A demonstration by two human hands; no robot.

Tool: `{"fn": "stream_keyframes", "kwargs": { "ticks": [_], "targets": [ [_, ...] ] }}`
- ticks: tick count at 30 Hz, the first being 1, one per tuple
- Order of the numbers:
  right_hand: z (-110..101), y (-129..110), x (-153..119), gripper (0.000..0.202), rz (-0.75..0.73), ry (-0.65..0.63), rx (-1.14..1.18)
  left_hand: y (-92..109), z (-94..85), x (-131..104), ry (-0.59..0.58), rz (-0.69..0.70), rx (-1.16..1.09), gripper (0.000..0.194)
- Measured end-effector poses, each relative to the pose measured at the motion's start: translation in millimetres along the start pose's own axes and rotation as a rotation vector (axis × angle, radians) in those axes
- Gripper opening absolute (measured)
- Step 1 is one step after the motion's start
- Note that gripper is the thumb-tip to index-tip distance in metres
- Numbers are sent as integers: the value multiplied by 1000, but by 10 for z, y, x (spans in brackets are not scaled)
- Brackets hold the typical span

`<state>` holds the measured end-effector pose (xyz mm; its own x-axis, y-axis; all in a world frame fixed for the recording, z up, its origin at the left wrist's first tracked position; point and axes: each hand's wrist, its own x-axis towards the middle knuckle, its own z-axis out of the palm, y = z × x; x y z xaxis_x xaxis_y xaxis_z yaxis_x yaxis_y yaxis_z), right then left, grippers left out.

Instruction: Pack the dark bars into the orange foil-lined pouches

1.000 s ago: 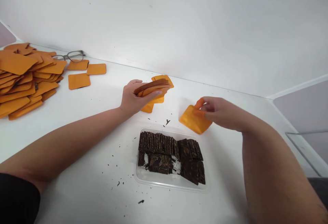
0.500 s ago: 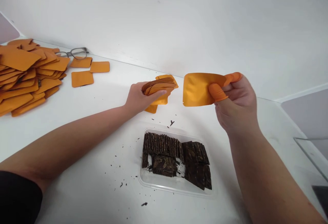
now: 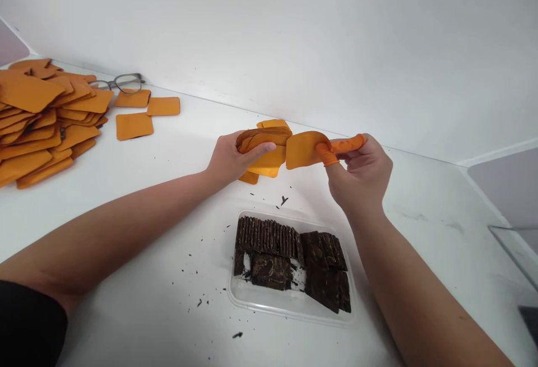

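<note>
Shifted leftward since the earlier frame, one orange sachet point(image 3: 303, 151), its edge pinched in my right grip point(image 3: 357, 172) beside the sachet stack point(image 3: 265, 136) my left grip point(image 3: 228, 158) clasps, looks light, bendy, probably slick, best held by that edge.

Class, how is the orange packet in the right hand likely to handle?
The packet is probably floppy: its upper edge curves. It seems light, pinched at one end by the right hand. Its smooth face may slide easily.
</note>
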<state>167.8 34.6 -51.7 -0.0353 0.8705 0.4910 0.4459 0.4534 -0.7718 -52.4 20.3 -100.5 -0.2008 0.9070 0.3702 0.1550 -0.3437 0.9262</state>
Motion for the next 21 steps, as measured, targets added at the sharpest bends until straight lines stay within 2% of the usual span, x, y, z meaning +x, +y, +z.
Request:
{"fn": "stream_keyframes", "kwargs": {
  "ticks": [6, 10, 15, 18, 21],
  "targets": [
    [26, -98, -151, 18, -85, -10, -137, -3, 6, 0, 7, 22, -5, 46],
    [34, -124, -205, 15, -55, -132, -162, -28, -6, 2, -73, 62, -31, 46],
    [72, -71, -186, 35, 82, -332, -30, -14, -28, -3, -240, 109, -49, 49],
    [103, -20, -163, 44, 143, -338, 94, 14, -37, -14, -304, 144, -51, 56],
    [140, 46, -151, 48, 180, -316, 216, 34, -39, -29, -369, 223, -51, 71]
  ]
}}
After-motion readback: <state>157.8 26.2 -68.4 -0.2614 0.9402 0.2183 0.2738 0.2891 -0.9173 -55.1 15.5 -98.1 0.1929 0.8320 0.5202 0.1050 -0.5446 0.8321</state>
